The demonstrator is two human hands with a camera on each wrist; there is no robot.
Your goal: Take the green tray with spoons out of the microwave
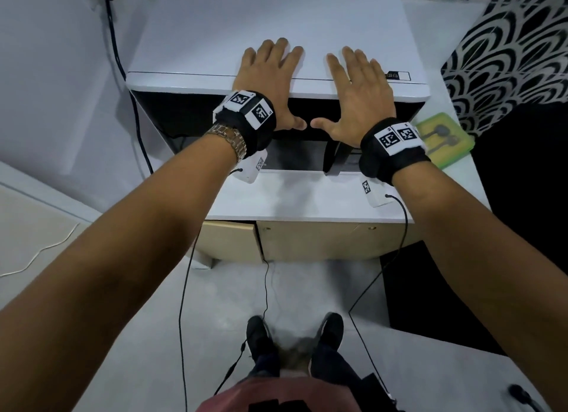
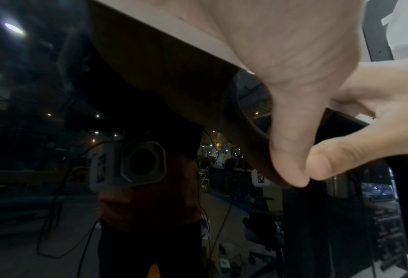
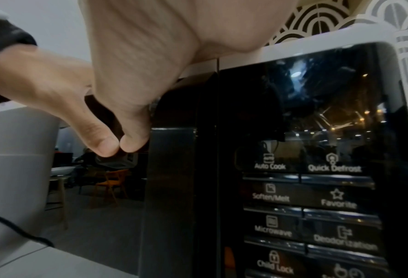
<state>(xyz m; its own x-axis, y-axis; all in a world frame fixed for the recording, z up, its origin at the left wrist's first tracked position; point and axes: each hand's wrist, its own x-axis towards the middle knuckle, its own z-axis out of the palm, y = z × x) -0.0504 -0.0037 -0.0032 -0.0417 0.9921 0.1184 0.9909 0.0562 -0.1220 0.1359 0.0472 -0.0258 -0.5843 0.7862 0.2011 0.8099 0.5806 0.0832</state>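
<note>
- The left hand lies flat on the top of the microwave, fingers straight and spread, holding nothing.
- The right hand lies flat beside it in the same way, fingers straight, thumb hanging over the front edge; the two thumbs nearly meet.
- The tray sits outside the microwave, on the tabletop at the microwave's right front corner, just beyond the right wrist and apart from both hands.
- Two dark spoons lie in the tray.
- The microwave door is shut; its control panel faces the right wrist view.
- The white tabletop stands above pale wooden cabinet fronts, with a patterned black-and-white wall on the right and a grey floor.
</note>
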